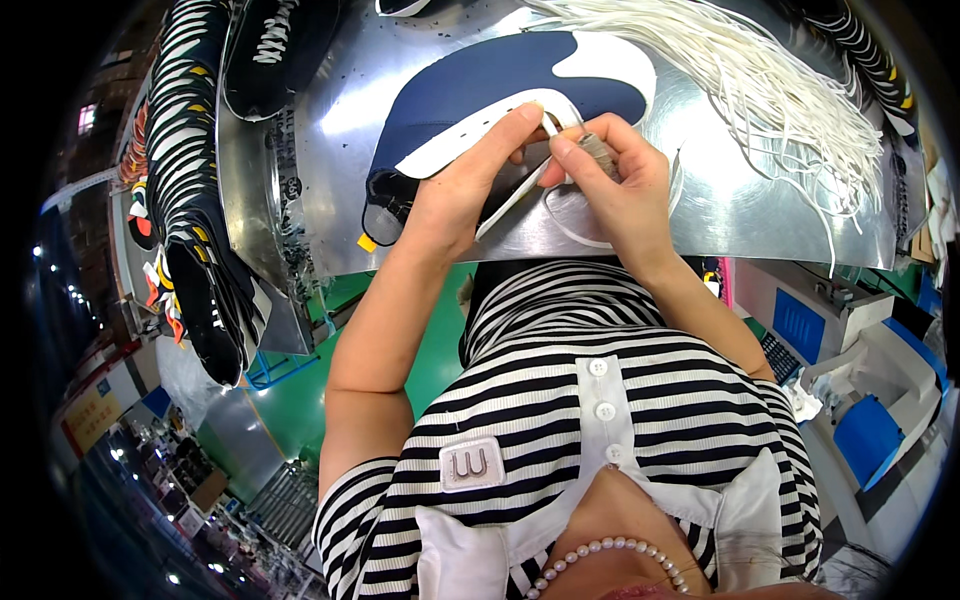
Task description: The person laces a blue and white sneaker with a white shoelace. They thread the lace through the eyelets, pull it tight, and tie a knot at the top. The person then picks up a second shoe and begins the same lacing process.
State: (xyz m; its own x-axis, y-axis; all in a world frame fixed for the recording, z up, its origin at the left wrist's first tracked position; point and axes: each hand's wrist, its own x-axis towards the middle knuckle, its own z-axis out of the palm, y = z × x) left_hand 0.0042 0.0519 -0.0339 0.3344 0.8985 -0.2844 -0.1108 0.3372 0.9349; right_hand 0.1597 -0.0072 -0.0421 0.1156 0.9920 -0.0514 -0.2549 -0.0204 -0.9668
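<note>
1. Looking nearest to the body, the two bare forearms rise from the lower edge to the front edge of the shiny metal surface (760, 215). Both hands meet there over a navy and white shoe upper (480, 85) that lies flat on the metal.

2. The left hand (455, 195) has its grip closed on the white eyelet strip (470, 135) of the upper, with the thumb and fingertips pinching near the top holes. If this pinch loosens, I judge that the upper can slide on the smooth metal and the hole will move away from the lace tip.

3. The right hand (615, 185) is clenched on a white lace (520, 195), with the fingertips at the same point of the strip. A loop of lace hangs below the hand. The loop could catch under the palm or twist, so the lace would lie wrong in the eyelets.

4. Farther away on the right, a big bundle of loose white laces (770, 85) spreads over the surface, very near the working hand. A wide movement of the wrist may pull other laces along or tangle them.

5. At the far left, a stack of black and white uppers (190, 180) hangs at the edge, and a black laced upper (270, 45) lies beside it. They are well apart from the hands, so the risk there seems small.
</note>
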